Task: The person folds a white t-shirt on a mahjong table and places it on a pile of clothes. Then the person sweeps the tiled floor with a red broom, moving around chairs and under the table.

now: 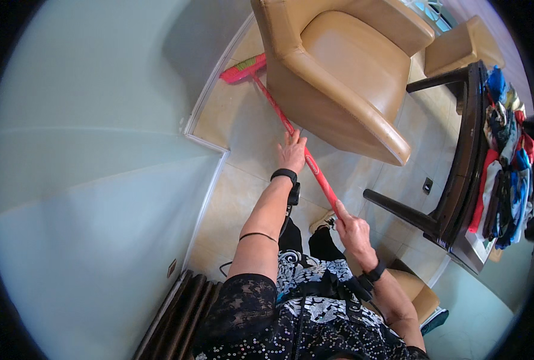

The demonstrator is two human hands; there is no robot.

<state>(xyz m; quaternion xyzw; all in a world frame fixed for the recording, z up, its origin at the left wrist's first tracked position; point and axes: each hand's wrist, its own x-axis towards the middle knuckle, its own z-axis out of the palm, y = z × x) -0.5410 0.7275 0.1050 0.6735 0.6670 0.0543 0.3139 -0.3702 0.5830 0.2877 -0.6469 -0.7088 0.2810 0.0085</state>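
Observation:
A broom with a red handle (317, 171) slants across the floor in front of me. My right hand (353, 229) grips the handle near its top end, thumb along the shaft. Farther down, my left hand (292, 152) is on the same handle, its fingers laid over it. The pink and green broom head (243, 69) rests on the tiles between the wall's skirting board and the tan leather armchair (339, 67). The armchair hides one end of the bristles. The shaft passes close alongside the chair's base.
The pale wall (91, 112) with white skirting (204, 101) juts out at a corner on the left. A brown ribbed radiator (177, 315) stands lower left. At right, a dark wooden table (460, 148) carries folded clothes (507, 180); its legs stick out. A floor socket (427, 185) sits nearby.

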